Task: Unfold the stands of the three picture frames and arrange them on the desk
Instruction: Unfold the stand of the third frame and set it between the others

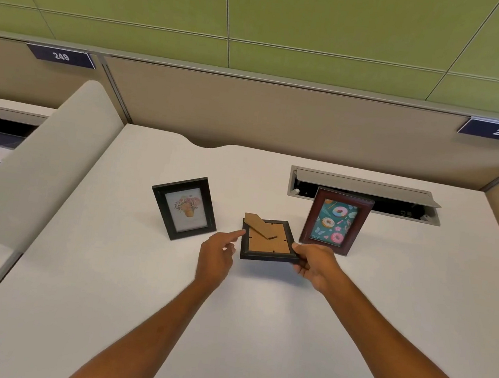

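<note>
We have two of the three frames already standing on the table [258, 314]: the black frame with the flower print [184, 208] at the left and the reddish-brown frame with the doughnut print [336, 222] at the right, just in front of the open cable hatch [366, 191]. Both lean back slightly, which suggests their stands are out behind them, though the stands themselves are hidden from us.

The third frame [268, 240] sits between them, back side up, so that its cardboard stand [258, 225] faces us and can be reached. Our right hand [315, 266] is closed on the frame's near right corner, thumb on top and fingers underneath, holding it raised a little at the front edge. Our left hand [219, 253] holds nothing; it is loosely curled with the forefinger stretched out to the frame's left edge, close to the base of the stand. The stand appears partly swung out, its pointed end past the top left corner.

We judge that the stand needs to be opened fully, then the frame turned upright and set in the gap, in line with the other two.
</note>
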A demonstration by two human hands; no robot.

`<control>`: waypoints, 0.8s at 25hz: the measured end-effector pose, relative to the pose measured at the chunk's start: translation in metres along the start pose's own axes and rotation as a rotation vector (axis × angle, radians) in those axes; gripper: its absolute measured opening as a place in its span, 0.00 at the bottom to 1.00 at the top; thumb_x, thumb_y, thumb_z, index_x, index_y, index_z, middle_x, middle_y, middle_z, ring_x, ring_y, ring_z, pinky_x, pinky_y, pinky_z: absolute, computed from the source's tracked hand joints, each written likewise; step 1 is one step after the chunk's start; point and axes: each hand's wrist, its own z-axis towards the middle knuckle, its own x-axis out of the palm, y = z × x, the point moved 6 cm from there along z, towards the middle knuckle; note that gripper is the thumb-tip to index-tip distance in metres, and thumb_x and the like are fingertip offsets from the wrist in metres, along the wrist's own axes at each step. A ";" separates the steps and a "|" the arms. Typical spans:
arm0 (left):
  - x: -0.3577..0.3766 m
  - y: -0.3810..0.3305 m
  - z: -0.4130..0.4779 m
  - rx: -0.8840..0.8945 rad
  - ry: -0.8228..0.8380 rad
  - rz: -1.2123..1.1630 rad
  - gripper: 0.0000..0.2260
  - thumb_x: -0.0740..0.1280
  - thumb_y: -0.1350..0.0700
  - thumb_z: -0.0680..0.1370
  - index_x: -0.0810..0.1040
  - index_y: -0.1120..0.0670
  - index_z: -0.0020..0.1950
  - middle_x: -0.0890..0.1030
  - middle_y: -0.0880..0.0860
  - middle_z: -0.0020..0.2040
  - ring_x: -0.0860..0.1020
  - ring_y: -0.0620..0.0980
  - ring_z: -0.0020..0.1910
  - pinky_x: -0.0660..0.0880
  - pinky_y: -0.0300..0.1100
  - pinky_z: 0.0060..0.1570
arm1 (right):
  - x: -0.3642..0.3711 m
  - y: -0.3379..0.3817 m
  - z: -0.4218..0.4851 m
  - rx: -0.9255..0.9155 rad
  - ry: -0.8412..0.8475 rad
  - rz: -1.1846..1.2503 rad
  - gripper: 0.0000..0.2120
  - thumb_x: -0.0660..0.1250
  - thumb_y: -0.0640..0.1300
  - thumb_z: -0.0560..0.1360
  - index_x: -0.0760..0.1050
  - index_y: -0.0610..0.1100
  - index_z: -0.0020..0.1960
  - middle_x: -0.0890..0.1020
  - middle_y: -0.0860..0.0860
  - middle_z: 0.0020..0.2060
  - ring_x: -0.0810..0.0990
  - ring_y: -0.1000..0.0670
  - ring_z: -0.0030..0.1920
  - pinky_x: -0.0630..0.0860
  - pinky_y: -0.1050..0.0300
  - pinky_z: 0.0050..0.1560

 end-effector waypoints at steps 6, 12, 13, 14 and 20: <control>-0.007 -0.022 0.009 0.289 -0.052 0.126 0.18 0.73 0.72 0.77 0.89 0.55 0.62 0.87 0.56 0.60 0.84 0.55 0.58 0.82 0.48 0.63 | 0.009 0.018 -0.009 0.022 0.056 -0.002 0.05 0.72 0.36 0.81 0.80 0.38 0.56 0.88 0.41 0.42 0.87 0.46 0.35 0.78 0.60 0.28; -0.014 -0.033 0.023 0.293 -0.130 -0.039 0.16 0.74 0.75 0.75 0.89 0.59 0.57 0.89 0.56 0.56 0.87 0.54 0.55 0.84 0.47 0.61 | 0.016 0.036 -0.015 -0.042 0.139 0.000 0.14 0.59 0.35 0.86 0.82 0.41 0.62 0.88 0.37 0.50 0.86 0.45 0.44 0.83 0.52 0.43; -0.015 -0.034 0.026 0.269 -0.126 -0.093 0.16 0.72 0.75 0.76 0.89 0.59 0.57 0.89 0.55 0.55 0.87 0.53 0.55 0.84 0.45 0.60 | 0.016 0.040 -0.016 -0.060 0.152 -0.003 0.16 0.57 0.33 0.86 0.82 0.41 0.63 0.88 0.37 0.50 0.86 0.45 0.45 0.83 0.52 0.45; -0.014 -0.035 0.030 0.230 -0.113 -0.144 0.17 0.70 0.76 0.76 0.89 0.59 0.58 0.89 0.55 0.55 0.88 0.52 0.55 0.84 0.41 0.59 | 0.018 0.044 -0.016 -0.083 0.164 -0.007 0.18 0.56 0.31 0.86 0.82 0.42 0.63 0.88 0.38 0.50 0.86 0.45 0.45 0.82 0.51 0.46; -0.018 -0.039 0.054 0.120 -0.115 -0.193 0.12 0.70 0.68 0.79 0.87 0.59 0.60 0.89 0.52 0.52 0.85 0.49 0.51 0.79 0.29 0.50 | 0.029 0.067 -0.020 -0.177 0.169 -0.057 0.11 0.65 0.31 0.82 0.79 0.45 0.57 0.91 0.43 0.46 0.87 0.48 0.44 0.83 0.52 0.46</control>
